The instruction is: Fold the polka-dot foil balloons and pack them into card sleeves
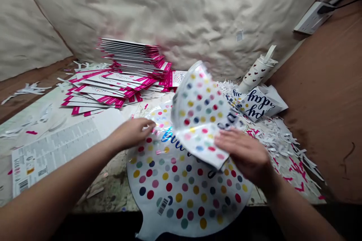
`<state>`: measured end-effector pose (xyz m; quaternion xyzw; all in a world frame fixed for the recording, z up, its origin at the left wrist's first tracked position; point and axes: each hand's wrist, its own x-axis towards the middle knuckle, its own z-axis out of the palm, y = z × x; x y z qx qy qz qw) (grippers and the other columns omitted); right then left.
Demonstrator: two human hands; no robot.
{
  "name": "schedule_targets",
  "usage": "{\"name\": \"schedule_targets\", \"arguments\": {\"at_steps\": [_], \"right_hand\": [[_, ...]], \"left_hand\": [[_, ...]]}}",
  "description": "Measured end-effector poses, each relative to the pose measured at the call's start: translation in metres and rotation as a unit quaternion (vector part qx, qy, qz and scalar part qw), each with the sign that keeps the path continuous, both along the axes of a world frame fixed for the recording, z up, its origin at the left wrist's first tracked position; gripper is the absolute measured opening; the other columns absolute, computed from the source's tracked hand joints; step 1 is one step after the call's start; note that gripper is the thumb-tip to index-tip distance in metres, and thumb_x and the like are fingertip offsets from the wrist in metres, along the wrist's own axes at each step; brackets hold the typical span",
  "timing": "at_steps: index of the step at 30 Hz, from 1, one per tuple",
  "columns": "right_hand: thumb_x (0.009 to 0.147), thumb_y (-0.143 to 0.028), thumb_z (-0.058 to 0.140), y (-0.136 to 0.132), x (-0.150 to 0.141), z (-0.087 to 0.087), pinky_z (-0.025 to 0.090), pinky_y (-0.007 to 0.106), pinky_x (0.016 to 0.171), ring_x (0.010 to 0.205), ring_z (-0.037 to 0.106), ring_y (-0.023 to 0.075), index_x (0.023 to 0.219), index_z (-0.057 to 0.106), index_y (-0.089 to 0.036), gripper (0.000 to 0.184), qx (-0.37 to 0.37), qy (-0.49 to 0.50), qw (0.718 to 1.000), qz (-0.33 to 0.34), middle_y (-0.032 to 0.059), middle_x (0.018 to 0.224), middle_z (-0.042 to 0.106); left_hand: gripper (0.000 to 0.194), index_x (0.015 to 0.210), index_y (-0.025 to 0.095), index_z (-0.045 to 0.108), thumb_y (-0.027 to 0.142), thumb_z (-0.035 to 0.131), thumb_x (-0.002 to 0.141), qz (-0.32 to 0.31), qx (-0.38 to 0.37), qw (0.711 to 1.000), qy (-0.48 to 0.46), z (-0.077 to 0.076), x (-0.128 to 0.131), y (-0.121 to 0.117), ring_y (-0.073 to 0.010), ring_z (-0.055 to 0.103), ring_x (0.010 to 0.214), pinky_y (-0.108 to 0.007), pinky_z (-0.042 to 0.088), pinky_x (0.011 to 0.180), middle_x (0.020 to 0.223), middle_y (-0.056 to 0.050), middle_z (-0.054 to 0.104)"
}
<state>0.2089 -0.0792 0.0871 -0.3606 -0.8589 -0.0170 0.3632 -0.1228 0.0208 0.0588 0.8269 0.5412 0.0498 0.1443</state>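
A round white foil balloon [181,192] printed with coloured dots and blue lettering lies flat at the table's near edge. Its far part [202,115] is folded up and curls toward me. My left hand [132,131] rests on the balloon's left upper rim, fingers curled and pinching the foil. My right hand [244,154] lies on the folded flap's right edge, fingers pressed together over it.
A fanned stack of pink-and-white cards [121,75] sits at the back left. A printed sheet [53,148] lies at left. Shredded paper [283,143], folded lettered balloons [258,103] and a heart-printed roll [256,73] are at right. A power strip [312,17] sits far right.
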Motion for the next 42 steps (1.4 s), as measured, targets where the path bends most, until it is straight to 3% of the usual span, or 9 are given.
{"name": "schedule_targets", "arguments": {"at_steps": [2, 4, 8, 12, 22, 29, 35, 39, 42], "right_hand": [[0.083, -0.009, 0.049, -0.009, -0.001, -0.042, 0.042, 0.041, 0.099, 0.109, 0.058, 0.0191, 0.113, 0.061, -0.026, 0.037, -0.091, -0.026, 0.995, 0.041, 0.0040, 0.107, 0.067], [0.084, -0.013, 0.048, -0.015, 0.002, -0.078, 0.041, 0.042, 0.100, 0.110, 0.056, 0.0189, 0.112, 0.061, -0.027, 0.034, -0.172, -0.027, 0.983, 0.061, 0.0034, 0.108, 0.067], [0.085, -0.016, 0.049, -0.018, 0.011, -0.108, 0.039, 0.042, 0.101, 0.113, 0.054, 0.0179, 0.110, 0.062, -0.027, 0.030, -0.243, -0.007, 0.966, 0.087, 0.0032, 0.111, 0.065], [0.085, -0.013, 0.046, -0.019, 0.014, -0.103, 0.037, 0.040, 0.103, 0.114, 0.053, 0.0165, 0.111, 0.061, -0.023, 0.032, -0.248, 0.000, 0.964, 0.097, 0.0047, 0.113, 0.064], [0.083, -0.012, 0.045, -0.029, 0.017, -0.086, 0.036, 0.035, 0.104, 0.111, 0.056, 0.0135, 0.106, 0.062, -0.022, 0.030, -0.285, -0.020, 0.955, 0.083, 0.0060, 0.116, 0.063], [0.083, -0.011, 0.044, -0.035, 0.030, -0.093, 0.031, 0.040, 0.106, 0.122, 0.045, 0.0156, 0.111, 0.059, -0.020, 0.033, -0.247, -0.057, 0.966, 0.051, 0.0072, 0.122, 0.059], [0.083, -0.015, 0.049, -0.035, 0.029, -0.095, 0.028, 0.042, 0.106, 0.118, 0.050, 0.0167, 0.106, 0.063, -0.025, 0.029, -0.271, -0.044, 0.959, 0.069, 0.0054, 0.117, 0.062], [0.086, -0.021, 0.046, -0.034, 0.027, -0.086, 0.033, 0.042, 0.102, 0.104, 0.060, 0.0185, 0.097, 0.064, -0.024, 0.021, -0.356, 0.020, 0.934, 0.010, 0.0042, 0.104, 0.069], [0.089, -0.035, 0.040, -0.021, 0.025, -0.074, 0.049, 0.032, 0.075, 0.075, 0.064, 0.0169, 0.075, 0.061, -0.020, 0.029, -0.443, 0.108, 0.884, -0.106, 0.0019, 0.075, 0.066]], "left_hand": [[0.037, 0.103, 0.017, 0.061, 0.040, 0.036, 0.088, 0.104, 0.152, 0.981, -0.059, 0.007, -0.002, 0.006, -0.0214, 0.061, 0.083, -0.034, 0.049, 0.074, 0.098, -0.008, 0.066], [0.030, 0.099, 0.013, 0.061, 0.032, 0.040, 0.088, 0.092, 0.290, 0.946, -0.108, 0.008, 0.009, 0.008, -0.0217, 0.059, 0.086, -0.037, 0.048, 0.080, 0.094, -0.010, 0.065], [0.030, 0.108, 0.016, 0.060, 0.020, 0.038, 0.087, -0.225, 0.236, 0.938, -0.113, -0.013, 0.068, 0.002, -0.0191, 0.055, 0.104, -0.036, 0.044, 0.091, 0.109, -0.009, 0.063], [0.048, 0.136, 0.018, 0.036, 0.033, 0.035, 0.090, -0.401, 0.105, 0.910, -0.006, -0.043, 0.129, -0.005, -0.0256, 0.028, 0.131, -0.045, 0.025, 0.105, 0.141, -0.008, 0.037], [0.049, 0.127, 0.027, 0.048, 0.051, 0.035, 0.087, -0.323, 0.154, 0.934, 0.015, -0.050, 0.191, 0.005, -0.0331, 0.039, 0.116, -0.051, 0.026, 0.094, 0.131, -0.013, 0.044], [0.063, 0.140, 0.011, 0.025, 0.048, 0.029, 0.089, -0.294, 0.111, 0.949, 0.030, -0.066, 0.163, 0.003, -0.0316, 0.014, 0.135, -0.049, 0.012, 0.105, 0.147, -0.014, 0.023], [0.062, 0.140, 0.021, 0.026, 0.048, 0.036, 0.085, -0.304, 0.047, 0.951, 0.036, -0.055, 0.180, 0.004, -0.0347, 0.018, 0.134, -0.058, 0.017, 0.102, 0.148, -0.008, 0.024], [0.054, 0.139, 0.021, 0.030, 0.044, 0.029, 0.090, -0.249, 0.070, 0.965, 0.041, -0.051, 0.189, 0.002, -0.0349, 0.011, 0.135, -0.061, 0.015, 0.101, 0.148, -0.008, 0.023], [0.051, 0.140, 0.016, 0.026, 0.035, 0.027, 0.092, -0.266, 0.074, 0.960, 0.047, -0.049, 0.151, 0.004, -0.0272, 0.011, 0.137, -0.051, 0.015, 0.107, 0.148, -0.008, 0.021]]}}
